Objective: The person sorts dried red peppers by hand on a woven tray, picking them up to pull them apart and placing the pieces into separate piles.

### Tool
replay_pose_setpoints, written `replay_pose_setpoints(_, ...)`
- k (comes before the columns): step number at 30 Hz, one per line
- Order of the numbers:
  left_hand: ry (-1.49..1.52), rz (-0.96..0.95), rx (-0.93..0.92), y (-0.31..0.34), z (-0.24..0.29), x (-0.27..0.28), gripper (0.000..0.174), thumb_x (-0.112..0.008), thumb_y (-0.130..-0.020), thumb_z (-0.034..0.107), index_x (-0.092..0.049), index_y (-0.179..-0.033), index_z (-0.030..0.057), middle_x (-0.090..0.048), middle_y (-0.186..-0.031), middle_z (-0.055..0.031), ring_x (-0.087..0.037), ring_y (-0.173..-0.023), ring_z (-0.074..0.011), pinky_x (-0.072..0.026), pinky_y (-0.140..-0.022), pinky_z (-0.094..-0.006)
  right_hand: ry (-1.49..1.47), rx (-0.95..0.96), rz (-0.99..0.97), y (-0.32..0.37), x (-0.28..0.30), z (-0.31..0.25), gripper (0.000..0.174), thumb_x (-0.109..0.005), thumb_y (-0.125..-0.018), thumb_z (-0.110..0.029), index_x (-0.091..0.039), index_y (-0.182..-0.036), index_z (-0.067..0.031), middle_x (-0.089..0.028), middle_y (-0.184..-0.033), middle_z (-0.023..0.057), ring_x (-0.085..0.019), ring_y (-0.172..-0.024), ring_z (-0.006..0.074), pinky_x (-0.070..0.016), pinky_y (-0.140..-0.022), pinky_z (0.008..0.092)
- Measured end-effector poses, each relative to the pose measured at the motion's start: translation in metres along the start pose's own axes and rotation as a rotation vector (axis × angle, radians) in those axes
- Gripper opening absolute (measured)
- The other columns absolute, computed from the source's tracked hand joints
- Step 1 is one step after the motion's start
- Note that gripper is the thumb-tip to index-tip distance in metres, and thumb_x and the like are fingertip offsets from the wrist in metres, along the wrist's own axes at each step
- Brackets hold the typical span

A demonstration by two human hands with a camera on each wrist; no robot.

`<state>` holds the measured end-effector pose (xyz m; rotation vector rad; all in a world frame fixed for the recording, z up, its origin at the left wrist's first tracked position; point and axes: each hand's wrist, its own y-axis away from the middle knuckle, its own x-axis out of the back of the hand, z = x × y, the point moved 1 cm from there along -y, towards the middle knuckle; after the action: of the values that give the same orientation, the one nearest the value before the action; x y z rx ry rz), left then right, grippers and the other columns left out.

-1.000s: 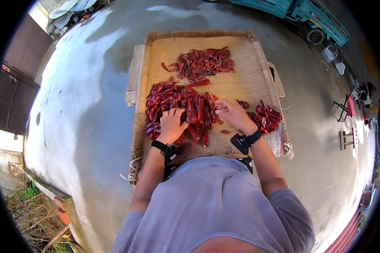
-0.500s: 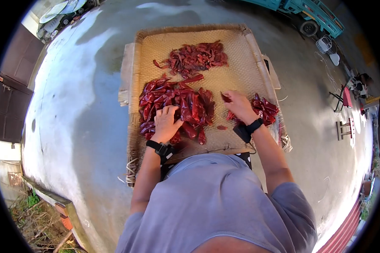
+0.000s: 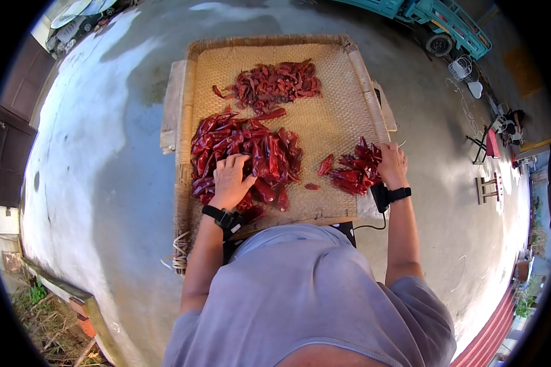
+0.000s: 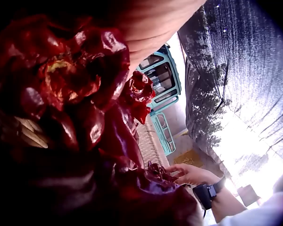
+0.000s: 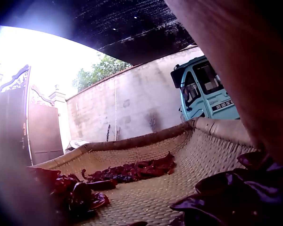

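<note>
A large pile of shiny dried red chili peppers (image 3: 251,147) lies on the left of a woven tray (image 3: 343,92). On its near side rests my left hand (image 3: 231,181), thumb spread away from the fingers; in the left wrist view glossy chili peppers (image 4: 89,89) crowd close to the camera. My right hand (image 3: 393,164) is at the right edge of a smaller chili pile (image 3: 356,168), its fingers extended along the pile's side. That hand (image 4: 193,174) also shows in the left wrist view, fingertips right at the peppers. Its palm side is hidden.
Darker, shrivelled chili pieces (image 3: 275,84) lie at the tray's far end. A single chili (image 3: 326,164) and a small fragment (image 3: 312,186) sit between the two near piles. Beyond the tray stand a turquoise truck (image 3: 447,24) and a small stool (image 3: 488,188).
My right hand has left the large pile's right side, carried a chili across, and moved to the small pile's right edge. The left hand stays on the large pile.
</note>
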<state>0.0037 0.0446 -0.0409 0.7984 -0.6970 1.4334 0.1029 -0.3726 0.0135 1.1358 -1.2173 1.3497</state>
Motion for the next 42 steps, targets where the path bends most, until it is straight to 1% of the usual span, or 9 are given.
replay_pose_setpoints(7,0.021,0.01,-0.007,0.002,-0.001,-0.001,0.056,-0.076,-0.083,0.025,-0.055,-0.134,0.0144,-0.05,-0.135,-0.0043,-0.041,-0.125,-0.031,-0.034,-0.104,-0.0467,0.002,-0.002,-0.044,-0.004,0.002,0.004,0.041,-0.066,-0.075,-0.003,-0.061,-0.115,-0.0106,-0.062,-0.111,0.0121,-0.059,-0.107,0.0346,-0.0519,-0.086,0.0449)
replay_pose_setpoints(10,0.007,0.022,-0.016,0.002,-0.003,-0.003,0.056,-0.077,-0.083,0.025,-0.055,-0.134,0.0141,-0.05,-0.135,-0.004,-0.041,-0.125,-0.0307,-0.0344,-0.104,-0.0463,-0.215,-0.124,-0.004,-0.004,0.017,-0.003,0.034,-0.069,-0.075,-0.007,-0.062,-0.108,-0.0073,-0.064,-0.107,0.0133,-0.061,-0.102,0.0341,-0.0517,-0.084,0.0455)
replay_pose_setpoints(13,0.006,0.021,-0.024,0.002,-0.004,-0.003,0.057,-0.077,-0.083,0.025,-0.055,-0.134,0.0141,-0.05,-0.135,-0.0038,-0.041,-0.125,-0.0305,-0.0345,-0.104,-0.0458,-0.495,-0.021,-0.011,-0.015,0.0,0.003,0.038,-0.071,-0.075,-0.013,-0.059,-0.11,-0.0055,-0.065,-0.108,0.0156,-0.063,-0.101,0.0355,-0.0515,-0.086,0.0463)
replay_pose_setpoints(19,0.002,0.026,-0.021,0.003,0.0,0.0,0.057,-0.077,-0.082,0.025,-0.054,-0.134,0.0143,-0.05,-0.135,-0.0039,-0.042,-0.124,-0.0303,-0.0349,-0.103,-0.0456,-0.375,0.101,-0.205,-0.028,-0.006,-0.022,0.04,-0.072,-0.073,-0.018,-0.059,-0.109,-0.0048,-0.065,-0.106,0.0178,-0.061,-0.103,0.038,-0.0492,-0.091,0.0474)
replay_pose_setpoints(25,0.034,-0.053,0.016,0.003,0.003,0.004,0.059,-0.075,-0.087,0.025,-0.049,-0.139,0.0139,-0.045,-0.142,-0.0048,-0.037,-0.13,-0.0315,-0.0324,-0.106,-0.0479,-0.198,0.239,-0.244,-0.041,-0.019,-0.023,0.04,-0.073,-0.07,-0.023,-0.059,-0.102,-0.0035,-0.065,-0.109,0.0178,-0.057,-0.109,0.0423,-0.0451,-0.095,0.0496)
replay_pose_setpoints(28,0.05,-0.038,0.012,0.004,0.004,0.004,0.059,-0.076,-0.086,0.023,-0.05,-0.138,0.0133,-0.045,-0.141,-0.005,-0.037,-0.13,-0.0315,-0.0325,-0.106,-0.0474,-0.105,0.264,-0.368,-0.052,-0.018,-0.023,0.042,-0.073,-0.069,-0.024,-0.059,-0.103,-0.0034,-0.065,-0.11,0.0187,-0.058,-0.108,0.0426,-0.0461,-0.09,0.0526)
replay_pose_setpoints(31,0.06,-0.019,0.001,0.004,0.001,0.001,0.059,-0.076,-0.085,0.023,-0.05,-0.137,0.0125,-0.046,-0.141,-0.0056,-0.038,-0.13,-0.0314,-0.033,-0.106,-0.0468,-0.221,0.158,-0.427,-0.049,-0.002,-0.034,0.039,-0.072,-0.07,-0.023,-0.059,-0.101,-0.003,-0.065,-0.107,0.0195,-0.059,-0.105,0.042,-0.0471,-0.085,0.0535)
replay_pose_setpoints(34,0.063,0.008,-0.01,0.004,0.002,0.002,0.059,-0.076,-0.084,0.022,-0.051,-0.137,0.0113,-0.048,-0.139,-0.0064,-0.039,-0.128,-0.0305,-0.0339,-0.106,-0.0454,-0.192,0.24,-0.215,-0.047,0.0,-0.043,0.035,-0.071,-0.073,-0.021,-0.057,-0.1,-0.0023,-0.065,-0.103,0.0204,-0.061,-0.1,0.0418,-0.0482,-0.082,0.0524)
replay_pose_setpoints(42,0.052,0.019,-0.023,0.004,0.0,0.001,0.058,-0.075,-0.084,0.023,-0.051,-0.136,0.0115,-0.049,-0.137,-0.0068,-0.041,-0.125,-0.0304,-0.0345,-0.106,-0.0457,-0.552,0.23,-0.186,-0.056,-0.002,-0.116,0.041,-0.071,-0.079,-0.019,-0.058,-0.112,0.0002,-0.066,-0.101,0.0225,-0.063,-0.098,0.0404,-0.0496,-0.085,0.0468)
